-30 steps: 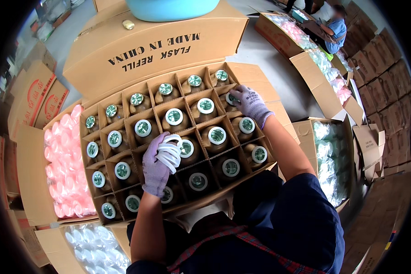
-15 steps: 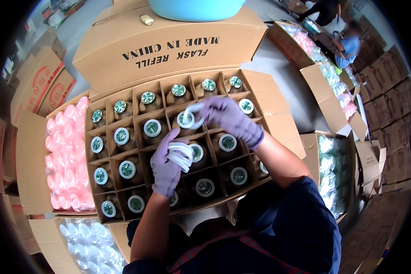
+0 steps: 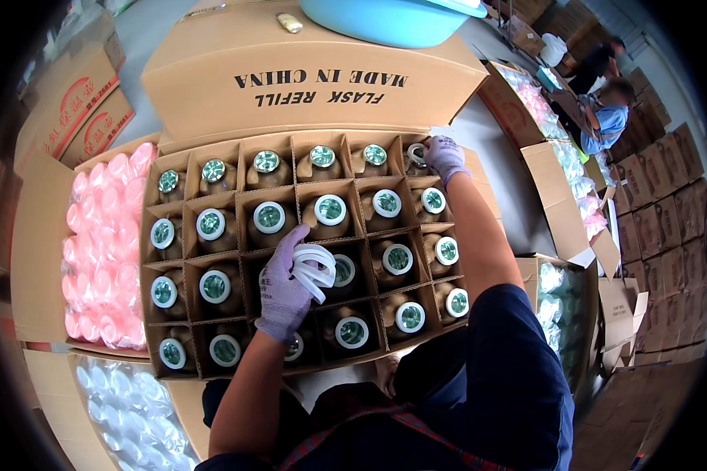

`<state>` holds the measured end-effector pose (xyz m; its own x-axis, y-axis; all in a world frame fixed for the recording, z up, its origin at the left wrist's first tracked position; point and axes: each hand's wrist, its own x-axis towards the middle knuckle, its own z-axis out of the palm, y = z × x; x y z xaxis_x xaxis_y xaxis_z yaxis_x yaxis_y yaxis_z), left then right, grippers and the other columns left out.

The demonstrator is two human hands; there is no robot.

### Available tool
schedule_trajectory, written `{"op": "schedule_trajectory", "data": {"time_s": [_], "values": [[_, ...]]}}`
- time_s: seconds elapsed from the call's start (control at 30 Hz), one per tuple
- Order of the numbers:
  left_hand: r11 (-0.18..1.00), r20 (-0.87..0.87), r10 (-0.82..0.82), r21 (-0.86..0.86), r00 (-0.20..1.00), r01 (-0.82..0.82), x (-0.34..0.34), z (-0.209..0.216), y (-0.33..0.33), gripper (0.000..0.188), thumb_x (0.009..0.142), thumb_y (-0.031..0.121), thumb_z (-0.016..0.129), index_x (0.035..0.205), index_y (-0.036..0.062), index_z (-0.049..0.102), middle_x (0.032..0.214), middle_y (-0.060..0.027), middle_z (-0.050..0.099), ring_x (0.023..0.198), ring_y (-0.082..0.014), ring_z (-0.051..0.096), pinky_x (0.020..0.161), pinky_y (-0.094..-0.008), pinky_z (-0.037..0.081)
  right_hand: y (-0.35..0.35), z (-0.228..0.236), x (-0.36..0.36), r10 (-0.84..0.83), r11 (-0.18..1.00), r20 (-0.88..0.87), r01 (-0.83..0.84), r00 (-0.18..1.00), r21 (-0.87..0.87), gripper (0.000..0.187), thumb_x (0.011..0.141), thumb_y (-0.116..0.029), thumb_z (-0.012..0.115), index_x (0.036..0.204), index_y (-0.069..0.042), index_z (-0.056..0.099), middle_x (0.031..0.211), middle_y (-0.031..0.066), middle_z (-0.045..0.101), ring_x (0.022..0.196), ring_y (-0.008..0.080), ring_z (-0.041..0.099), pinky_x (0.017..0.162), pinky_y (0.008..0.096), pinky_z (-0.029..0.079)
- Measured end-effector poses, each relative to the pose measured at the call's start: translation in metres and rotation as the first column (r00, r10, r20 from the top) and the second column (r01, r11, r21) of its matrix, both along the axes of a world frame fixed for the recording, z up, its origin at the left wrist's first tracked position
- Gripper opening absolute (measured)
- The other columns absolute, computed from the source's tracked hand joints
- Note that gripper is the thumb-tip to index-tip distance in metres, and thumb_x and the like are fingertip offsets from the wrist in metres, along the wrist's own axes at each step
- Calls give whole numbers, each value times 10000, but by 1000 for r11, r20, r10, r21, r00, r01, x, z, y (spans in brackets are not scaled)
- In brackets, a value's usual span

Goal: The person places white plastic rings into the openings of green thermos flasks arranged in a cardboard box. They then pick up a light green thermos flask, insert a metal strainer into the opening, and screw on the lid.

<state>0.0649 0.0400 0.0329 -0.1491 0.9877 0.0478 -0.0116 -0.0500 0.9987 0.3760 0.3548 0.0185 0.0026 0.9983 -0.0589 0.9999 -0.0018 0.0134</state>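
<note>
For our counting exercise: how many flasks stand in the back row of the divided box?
6 flasks: five side by side from the left, the sixth at the right end, partly under the right hand.

Bright, even overhead light; soft shadows inside the compartments of the brown cardboard divider box [image 3: 173,235]. Fisheye bending and dark vignette at the rim.

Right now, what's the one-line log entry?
left hand: holds white rings | right hand: at top-right cell, ring on flask | divided carton
</note>
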Motion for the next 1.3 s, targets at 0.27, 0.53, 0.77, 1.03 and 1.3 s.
{"op": "schedule_trajectory", "data": {"time_s": [0.27,0.53,0.77,1.03,1.3], "values": [[998,27,-67,-12,997,67,2,8,-3,481,880,18,604,1351,20,506,1089,-72,625,981,-142,605,892,-287,499,-18,5,-4,26,1000,201,-26,979,-2,289,919,-299,544,1087,-147,723,1154,150,676,1065,315,660,901,435,528],[998,55,-63,-26,997,64,5,18,-4,478,871,5,593,1343,28,517,1069,-70,623,960,-140,609,877,-290,508,-17,-8,-3,101,989,125,-113,987,95,296,940,-304,522,1164,-170,662,1163,152,663,1081,317,644,900,449,519],[997,-59,-74,3,995,75,3,6,-3,484,867,6,596,1344,26,515,1080,-74,613,972,-150,606,887,-293,504,-16,-7,-16,137,988,177,-147,974,42,303,936,-298,540,1186,-162,644,1244,148,593,1090,346,625,907,445,514],[999,25,-24,45,999,23,10,10,0,478,881,20,600,1350,19,502,1109,-87,614,970,-148,609,885,-290,508,-35,-8,-6,310,943,135,-323,941,85,406,905,-345,585,1296,-237,553,1284,140,543,1146,373,558,953,489,475],[994,1,49,96,999,-49,0,6,1,506,897,0,584,1389,12,466,1190,-102,606,1046,-167,606,937,-311,497,-165,80,-132,658,671,-691,-651,301,355,308,916,-308,633,1072,-49,689,1047,160,662,1031,320,610,918,415,486]]}}
